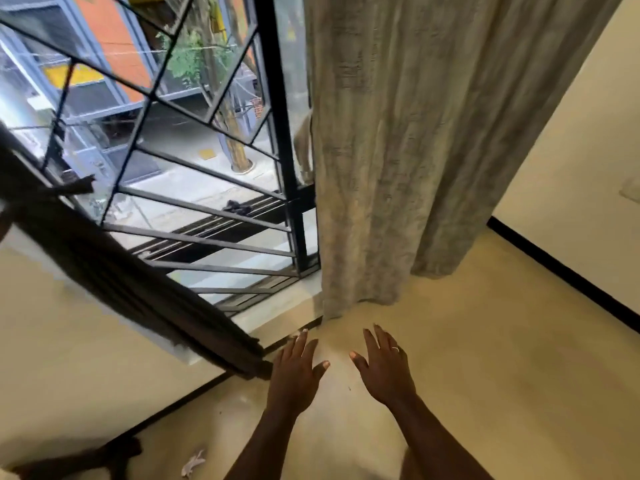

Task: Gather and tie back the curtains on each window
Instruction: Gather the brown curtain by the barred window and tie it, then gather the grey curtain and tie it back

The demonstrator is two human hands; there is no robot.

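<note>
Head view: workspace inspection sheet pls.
Surface: beige floor, glossy.
Job's things: grey curtain hangs loose to the floor, right of the window; dark curtain bunched, slanting across the left.
Clutter: white scrap on the floor near the bottom edge.
Grippers: left hand and right hand both open, fingers spread, holding nothing.
Cables: nothing seen in the room.
Surroundings: window with black grille, street outside; cream wall on the right.
</note>
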